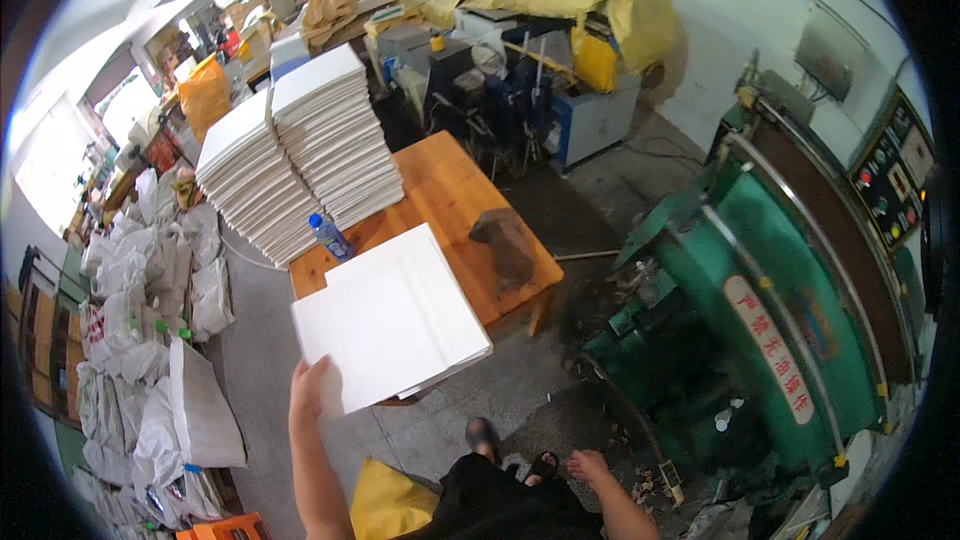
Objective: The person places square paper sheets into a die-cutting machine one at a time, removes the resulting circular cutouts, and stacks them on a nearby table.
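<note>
A flat stack of white sheets (390,315) lies at the near end of a wooden table (435,175), its near edge reaching past the tabletop. My left hand (312,385) grips the stack's near left corner, thumb along the edge; its other fingers are partly hidden. Low in front of my body hangs my right hand (587,465), away from the table, its fingers loosely apart and nothing seen in them. Behind the sheets stands a bottle with a blue cap (330,238). A dark brown cloth-like piece (503,248) rests on the table's right side.
Two tall piles of white sheets (335,130) stand at the table's far left. A large green machine (740,290) with curved metal rails occupies the right. White bags (150,290) line the left side. A yellow sack (390,500) and an orange crate (225,528) are near my feet.
</note>
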Demonstrator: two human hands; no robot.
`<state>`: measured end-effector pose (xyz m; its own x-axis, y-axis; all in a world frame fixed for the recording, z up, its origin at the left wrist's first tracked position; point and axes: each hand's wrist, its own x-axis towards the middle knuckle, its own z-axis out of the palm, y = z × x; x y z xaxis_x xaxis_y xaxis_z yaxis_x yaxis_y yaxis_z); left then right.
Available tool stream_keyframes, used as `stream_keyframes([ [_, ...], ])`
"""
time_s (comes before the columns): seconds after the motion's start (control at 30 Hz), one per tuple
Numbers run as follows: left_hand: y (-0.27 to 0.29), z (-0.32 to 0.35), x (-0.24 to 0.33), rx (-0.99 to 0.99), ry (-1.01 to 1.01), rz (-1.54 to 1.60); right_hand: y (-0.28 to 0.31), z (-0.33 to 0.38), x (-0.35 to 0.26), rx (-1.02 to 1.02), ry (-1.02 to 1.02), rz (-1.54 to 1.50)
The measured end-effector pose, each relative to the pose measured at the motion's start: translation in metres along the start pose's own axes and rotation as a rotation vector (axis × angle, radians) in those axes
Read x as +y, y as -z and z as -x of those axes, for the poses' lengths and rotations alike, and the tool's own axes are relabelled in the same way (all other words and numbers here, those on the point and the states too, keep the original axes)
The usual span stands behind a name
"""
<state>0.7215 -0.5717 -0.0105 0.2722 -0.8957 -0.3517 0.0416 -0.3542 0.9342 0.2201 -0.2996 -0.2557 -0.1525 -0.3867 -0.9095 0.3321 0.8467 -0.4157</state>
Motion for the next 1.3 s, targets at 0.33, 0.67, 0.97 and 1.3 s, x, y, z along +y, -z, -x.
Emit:
stream_keyframes([
  [0.33,-0.046,0.068,0.053,-0.101,-0.068,0.276,0.063,0.152,0.029,0.141,0.178,0.271],
  [0.67,-0.267,0.219,-0.001,-0.515,0.227,0.198,0.285,0.224,-0.094,0.731,0.768,-0.561],
  [0.97,-0.334,0.374,-0.102,-0.767,0.473,0.259,0.448,0.063,-0.100,0.624,0.356,-0.869],
  [1.3,-0.469,0.419,-0.128,-1.111,0.661,-0.002,0.500,0.149,-0.049,0.240,0.905,-0.917],
])
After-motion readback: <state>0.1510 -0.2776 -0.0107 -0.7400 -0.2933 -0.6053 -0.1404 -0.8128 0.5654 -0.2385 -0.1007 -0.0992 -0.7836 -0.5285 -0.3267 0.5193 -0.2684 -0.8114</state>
